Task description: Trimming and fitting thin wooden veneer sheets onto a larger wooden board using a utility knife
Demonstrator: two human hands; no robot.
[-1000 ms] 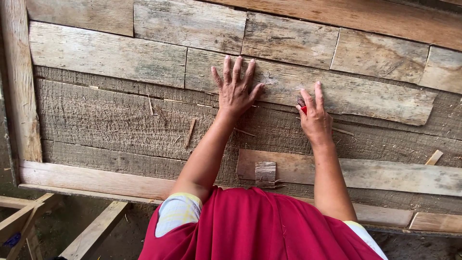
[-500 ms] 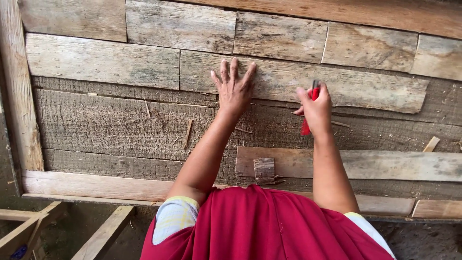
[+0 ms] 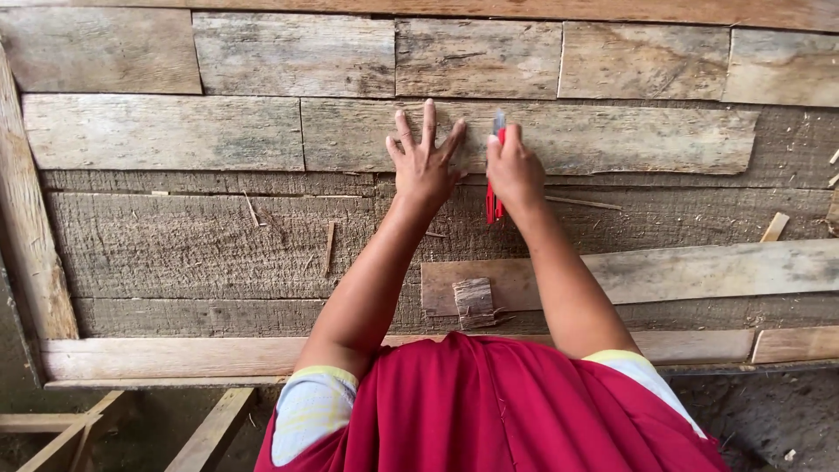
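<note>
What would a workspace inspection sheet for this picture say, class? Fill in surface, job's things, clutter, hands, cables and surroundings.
Surface: weathered wooden planks laid side by side in rows.
Job's things: red tool held against the plank.
Clutter: small wood block on a loose board; thin splinters scattered about.
Hands: left hand flat on the planks, fingers spread; right hand gripping the red tool.
Cables: nothing seen.
Surroundings: wooden frame rail at the near edge; dirt ground beyond.
</note>
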